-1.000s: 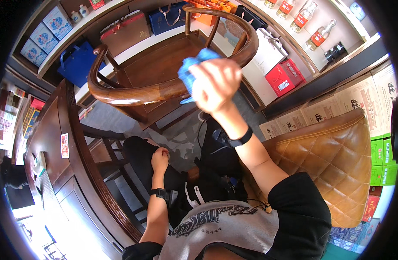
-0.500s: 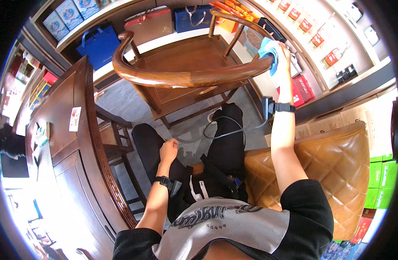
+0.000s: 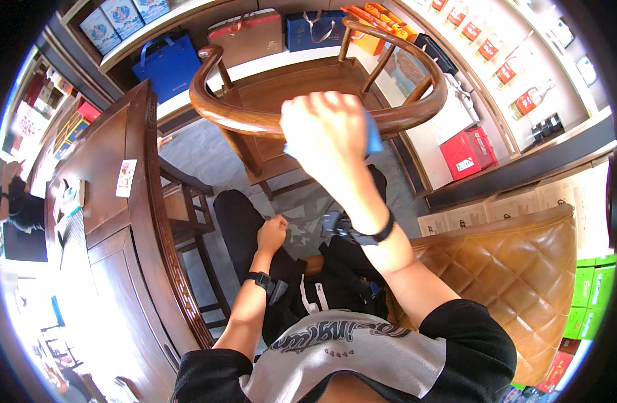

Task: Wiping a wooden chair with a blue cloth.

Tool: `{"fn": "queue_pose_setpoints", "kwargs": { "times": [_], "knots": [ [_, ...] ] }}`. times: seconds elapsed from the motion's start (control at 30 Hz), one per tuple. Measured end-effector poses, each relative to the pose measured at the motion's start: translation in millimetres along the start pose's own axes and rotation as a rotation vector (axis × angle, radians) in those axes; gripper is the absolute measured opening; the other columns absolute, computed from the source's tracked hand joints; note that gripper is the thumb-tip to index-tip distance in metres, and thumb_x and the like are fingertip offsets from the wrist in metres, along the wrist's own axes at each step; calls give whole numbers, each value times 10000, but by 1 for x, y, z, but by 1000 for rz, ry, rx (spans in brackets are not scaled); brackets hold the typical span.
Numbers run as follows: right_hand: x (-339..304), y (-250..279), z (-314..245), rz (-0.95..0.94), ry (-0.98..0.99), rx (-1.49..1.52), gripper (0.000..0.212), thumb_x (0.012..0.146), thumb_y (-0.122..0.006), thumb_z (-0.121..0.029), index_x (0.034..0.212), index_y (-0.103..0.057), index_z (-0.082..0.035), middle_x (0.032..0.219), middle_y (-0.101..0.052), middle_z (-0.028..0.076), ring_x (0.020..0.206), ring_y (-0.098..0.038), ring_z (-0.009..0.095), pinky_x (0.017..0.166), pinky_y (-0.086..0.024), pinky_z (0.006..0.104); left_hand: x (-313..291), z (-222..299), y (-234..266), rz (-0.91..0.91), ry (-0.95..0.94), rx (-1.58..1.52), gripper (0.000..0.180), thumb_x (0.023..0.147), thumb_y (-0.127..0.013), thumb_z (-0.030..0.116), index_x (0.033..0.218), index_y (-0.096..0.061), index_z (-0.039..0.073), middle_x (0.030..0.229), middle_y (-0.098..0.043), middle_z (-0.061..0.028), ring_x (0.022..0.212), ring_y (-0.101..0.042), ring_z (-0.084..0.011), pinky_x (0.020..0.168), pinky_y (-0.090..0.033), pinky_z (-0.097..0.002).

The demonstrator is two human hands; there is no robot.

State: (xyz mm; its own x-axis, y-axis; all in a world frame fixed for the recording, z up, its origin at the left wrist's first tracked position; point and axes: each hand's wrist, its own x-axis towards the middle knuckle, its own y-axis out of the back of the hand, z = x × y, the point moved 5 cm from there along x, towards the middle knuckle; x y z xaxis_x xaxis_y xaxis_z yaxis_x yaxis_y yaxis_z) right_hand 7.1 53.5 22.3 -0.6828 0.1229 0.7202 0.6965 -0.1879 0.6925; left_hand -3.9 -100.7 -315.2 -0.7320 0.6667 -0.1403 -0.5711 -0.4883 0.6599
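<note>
My right hand (image 3: 327, 127) is closed around a blue cloth (image 3: 373, 133) and presses it on the curved top rail of a brown wooden armchair (image 3: 416, 119). The hand covers the middle of the rail, and most of the cloth is hidden under it. The chair's flat wooden seat (image 3: 268, 88) shows behind the rail. My left hand (image 3: 273, 233) rests on my left thigh with its fingers curled; I cannot make out anything in them.
On the left stands a dark wooden table (image 3: 123, 232) with a small card (image 3: 125, 177) on it. A tan quilted leather seat (image 3: 503, 282) is at my right. Shelves with gift bags (image 3: 167, 67), a red box (image 3: 466, 154) and bottles (image 3: 530, 99) surround the chair.
My right hand has slid the blue cloth leftward along the top rail, from its right end to the middle. My left hand stays on the thigh.
</note>
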Motion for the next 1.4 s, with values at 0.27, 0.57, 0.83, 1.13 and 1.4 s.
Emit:
{"fn": "queue_pose_setpoints", "kwargs": {
  "times": [0.27, 0.57, 0.83, 1.13, 1.4],
  "knots": [
    [36, -55, -67, -397, 40, -47, 193, 846, -521, -253, 759, -664, -158, 704, -628, 52, 711, -616, 192, 629, -396, 378, -1, -4, 1, -33, 109, 134, 198, 787, -566, 206, 793, -686, 49, 826, -647, -200, 814, -615, -401, 717, -490, -464],
    [9, -25, -30, -209, 96, -10, 349, 869, -555, -357, 691, -609, -62, 640, -583, 64, 644, -563, 185, 640, -382, 328, 0, -29, -8, -27, 38, -29, 114, 801, -526, 123, 799, -618, 55, 800, -646, -160, 775, -620, -365, 663, -491, -431],
    [-15, 14, 45, -17, 21, 224, 343, 872, -572, -326, 640, -611, -76, 626, -616, 64, 635, -600, 208, 658, -417, 335, -5, -22, 0, -74, 139, 5, 141, 835, -503, 112, 803, -637, 78, 810, -661, -120, 784, -638, -321, 678, -491, -407],
    [-44, 26, 163, 312, -100, 402, 156, 816, -579, -100, 666, -576, -54, 624, -566, 78, 602, -556, 266, 630, -414, 375, -5, -5, 2, -99, 131, 93, 140, 802, -524, 108, 855, -647, 68, 850, -659, -136, 824, -627, -342, 714, -489, -420],
    [-54, -19, 286, 178, -584, 914, 336, 924, -524, -223, 689, -584, 9, 646, -548, 42, 650, -535, 132, 606, -411, 295, -5, 5, 1, -158, 166, 166, 89, 793, -565, 95, 841, -636, 71, 845, -664, -113, 826, -628, -329, 710, -488, -414]
  ]
}}
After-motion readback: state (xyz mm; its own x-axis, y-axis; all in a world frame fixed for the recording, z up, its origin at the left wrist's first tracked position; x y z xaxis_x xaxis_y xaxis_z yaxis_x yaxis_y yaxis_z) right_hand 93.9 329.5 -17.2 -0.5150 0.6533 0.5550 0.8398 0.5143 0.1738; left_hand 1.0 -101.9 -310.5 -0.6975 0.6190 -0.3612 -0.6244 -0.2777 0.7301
